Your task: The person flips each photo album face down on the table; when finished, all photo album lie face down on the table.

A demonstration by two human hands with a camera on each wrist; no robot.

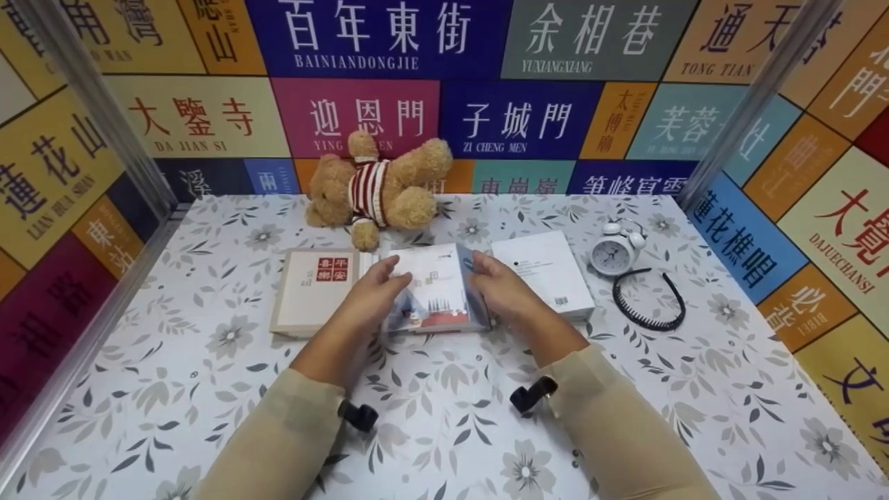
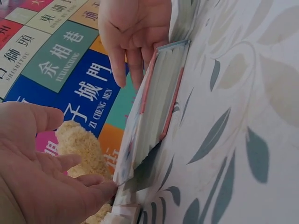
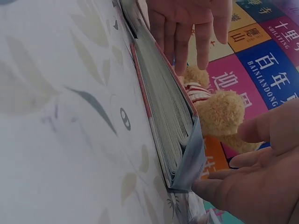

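A book with a white cover and a red lower edge [image 1: 434, 271] lies flat in the middle of the table. My left hand [image 1: 369, 292] is at its left side, and my right hand [image 1: 503, 288] is at its right side. Relaxed, partly extended fingers show on the left hand [image 2: 60, 163], its fingertips at the book's edge. In the right wrist view, the right hand's [image 3: 261, 172] fingertips meet the bluish cover edge [image 3: 189, 161]. Neither hand curls around the book. Its page block [image 3: 163, 98] faces me.
Left of the book lies a beige book with red squares [image 1: 312, 292]; on the right is a white book [image 1: 545, 274]. Behind sits a teddy bear [image 1: 371, 187] on its side. An alarm clock [image 1: 615, 250] and a black headband [image 1: 649, 325] are at right. Printed panels [image 1: 389, 42] enclose the table.
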